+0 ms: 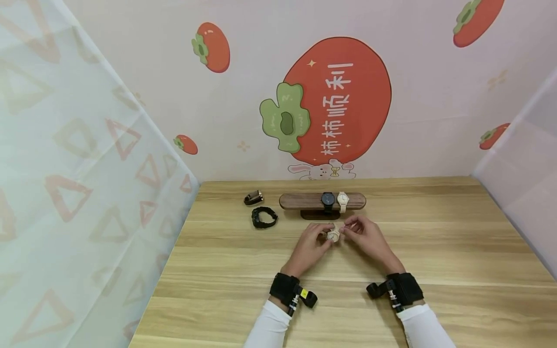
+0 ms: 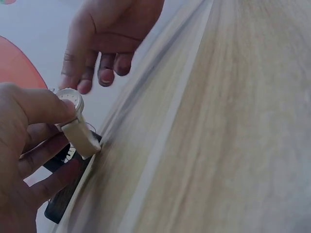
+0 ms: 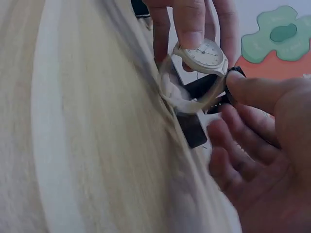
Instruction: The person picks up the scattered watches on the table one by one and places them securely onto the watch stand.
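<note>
A pale cream wristwatch (image 1: 333, 236) is held up between both hands, a short way in front of the display stand. My left hand (image 1: 311, 244) grips it by the case, the thumb lying at the dial's edge in the left wrist view. In the right wrist view its white dial (image 3: 206, 54) faces up and the strap (image 3: 187, 104) hangs below in a loop. My right hand (image 1: 367, 240) pinches at the watch's other side, thumb at the edge where strap meets case. The other right fingers (image 3: 233, 150) are bent loosely beneath.
Behind the hands stands a dark wooden watch stand (image 1: 293, 201) bearing a black watch (image 1: 328, 199) and another cream watch (image 1: 343, 199). To its left on the wooden table (image 1: 209, 290) lie a black watch (image 1: 263, 218) and a brown-strapped one (image 1: 254, 197). A patterned wall rises behind.
</note>
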A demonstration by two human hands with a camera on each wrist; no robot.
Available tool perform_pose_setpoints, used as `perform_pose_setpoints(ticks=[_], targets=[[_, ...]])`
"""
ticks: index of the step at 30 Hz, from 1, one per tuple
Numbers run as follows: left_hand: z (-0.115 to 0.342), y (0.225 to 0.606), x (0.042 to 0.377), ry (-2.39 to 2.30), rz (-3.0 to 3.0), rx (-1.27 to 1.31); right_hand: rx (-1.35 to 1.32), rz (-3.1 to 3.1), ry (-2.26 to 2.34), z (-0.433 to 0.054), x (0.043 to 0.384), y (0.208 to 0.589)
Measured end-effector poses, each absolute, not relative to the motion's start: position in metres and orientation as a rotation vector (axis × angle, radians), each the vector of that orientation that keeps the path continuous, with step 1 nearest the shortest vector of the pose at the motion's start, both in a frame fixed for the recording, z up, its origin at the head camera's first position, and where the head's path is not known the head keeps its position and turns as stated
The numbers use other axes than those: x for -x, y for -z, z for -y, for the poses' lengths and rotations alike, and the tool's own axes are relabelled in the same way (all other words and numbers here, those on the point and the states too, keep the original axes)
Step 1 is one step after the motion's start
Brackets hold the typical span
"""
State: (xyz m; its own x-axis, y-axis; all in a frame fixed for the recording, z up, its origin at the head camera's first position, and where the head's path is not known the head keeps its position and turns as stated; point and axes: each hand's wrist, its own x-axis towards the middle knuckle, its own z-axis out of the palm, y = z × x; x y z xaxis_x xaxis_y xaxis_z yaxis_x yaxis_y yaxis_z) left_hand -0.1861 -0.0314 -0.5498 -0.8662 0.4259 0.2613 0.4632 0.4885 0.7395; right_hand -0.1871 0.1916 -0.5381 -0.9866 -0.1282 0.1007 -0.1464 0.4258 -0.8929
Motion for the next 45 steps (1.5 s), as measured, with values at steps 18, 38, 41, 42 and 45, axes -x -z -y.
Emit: perform_pose_setpoints(ticks=[18,38,41,42,45], targets=[[0.0362,0.5442,0.1882,1.529,2.562,0.792,-0.684,2.589,-1.343,-0.1894,0.1842,0.5386],[0.0354,0.5427,0.1885,1.434,2.525,0.755,-0.649,2.528,-1.289,-0.1836,0.1809,0.5377],[0.0358,0.5414,0.1883,1.434,2.522,0.757,-0.647,2.515,-1.314,-0.1848,0.181,0.5383],[0.036,0.5412,0.1882,1.439,2.517,0.758,-0.646,2.512,-1.321,-0.1853,0.1811,0.5387],[0.037,0.5412,0.1882,1.469,2.488,0.75,-0.628,2.51,-1.346,-0.1866,0.1814,0.5399]])
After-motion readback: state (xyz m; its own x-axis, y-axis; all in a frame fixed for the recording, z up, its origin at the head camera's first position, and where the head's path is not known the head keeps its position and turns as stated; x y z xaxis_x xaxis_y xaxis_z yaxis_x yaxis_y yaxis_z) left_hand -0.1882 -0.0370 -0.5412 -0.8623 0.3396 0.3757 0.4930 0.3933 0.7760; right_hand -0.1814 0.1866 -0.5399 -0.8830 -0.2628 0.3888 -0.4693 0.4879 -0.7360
